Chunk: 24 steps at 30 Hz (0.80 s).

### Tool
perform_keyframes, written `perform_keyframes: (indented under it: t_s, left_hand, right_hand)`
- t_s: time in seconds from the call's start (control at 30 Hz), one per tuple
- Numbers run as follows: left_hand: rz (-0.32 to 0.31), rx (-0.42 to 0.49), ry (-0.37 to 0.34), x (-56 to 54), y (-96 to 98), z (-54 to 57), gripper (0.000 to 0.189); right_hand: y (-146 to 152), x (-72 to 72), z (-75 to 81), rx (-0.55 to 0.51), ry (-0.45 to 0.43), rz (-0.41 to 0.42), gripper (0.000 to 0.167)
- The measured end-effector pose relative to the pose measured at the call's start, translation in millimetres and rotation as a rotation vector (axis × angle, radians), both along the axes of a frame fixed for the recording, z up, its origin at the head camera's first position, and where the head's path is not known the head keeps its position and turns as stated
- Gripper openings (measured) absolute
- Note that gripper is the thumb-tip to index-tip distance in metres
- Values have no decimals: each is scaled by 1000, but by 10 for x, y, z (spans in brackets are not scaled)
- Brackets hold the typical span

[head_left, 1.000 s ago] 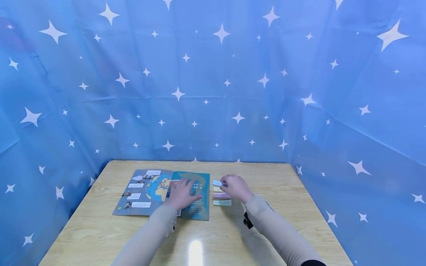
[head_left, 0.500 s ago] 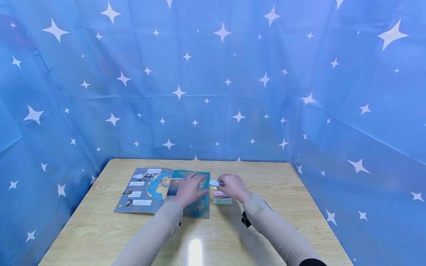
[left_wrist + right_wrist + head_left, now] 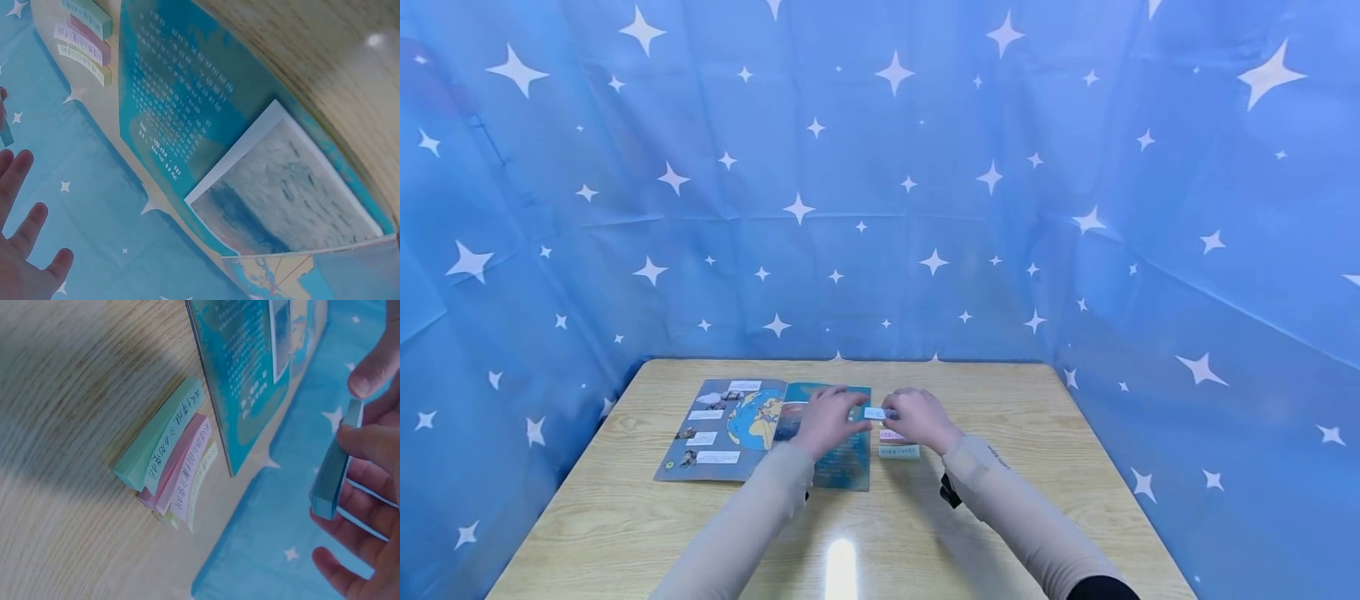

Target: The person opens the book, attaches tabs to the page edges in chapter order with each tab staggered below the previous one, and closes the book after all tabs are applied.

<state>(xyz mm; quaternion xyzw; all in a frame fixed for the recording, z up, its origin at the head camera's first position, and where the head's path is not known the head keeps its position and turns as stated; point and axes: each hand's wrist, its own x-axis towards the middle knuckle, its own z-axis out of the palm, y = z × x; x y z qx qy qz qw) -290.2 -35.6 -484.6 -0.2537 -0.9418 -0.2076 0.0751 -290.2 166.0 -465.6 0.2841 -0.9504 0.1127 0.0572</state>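
Note:
My right hand (image 3: 921, 419) pinches a narrow blue pad of sticky notes (image 3: 336, 464) between thumb and fingers, raised over the table. Opposite it, my left hand (image 3: 829, 423) has its fingers spread, with the thumb (image 3: 369, 378) right at the pad's far end. Below the left hand lies an open booklet (image 3: 842, 475), a teal page with white print and a picture on the right, a globe on the left page. Beside the booklet lie a green pad (image 3: 159, 437), a pink pad (image 3: 184, 462) and a yellow pad (image 3: 203, 478), all with handwriting on them.
Everything lies on a wooden table (image 3: 700, 542). Blue curtains (image 3: 880, 167) with white stars stand behind it and along both sides. A bright light reflection shows near the front.
The right hand has lifted the blue pad from the row and brought it left. The left hand has moved right from the booklet toward the pad's end.

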Motion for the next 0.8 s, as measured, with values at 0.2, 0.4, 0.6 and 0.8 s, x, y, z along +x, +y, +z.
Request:
perform_keyframes:
  t_s: [0.2, 0.4, 0.6, 0.8]
  left_hand:
    - [-2, -18, 8, -34, 30, 30, 39]
    - [-5, -14, 12, -52, 45, 29, 31]
    - [6, -21, 18, -58, 54, -28, 25]
    - [9, -37, 40, -86, 74, -47, 22]
  right_hand:
    - [-19, 8, 34, 18, 3, -3, 9]
    - [-41, 9, 44, 17, -10, -10, 8]
    - [-36, 2, 12, 3, -43, -3, 9]
    - [-18, -36, -1, 13, -34, -2, 10]
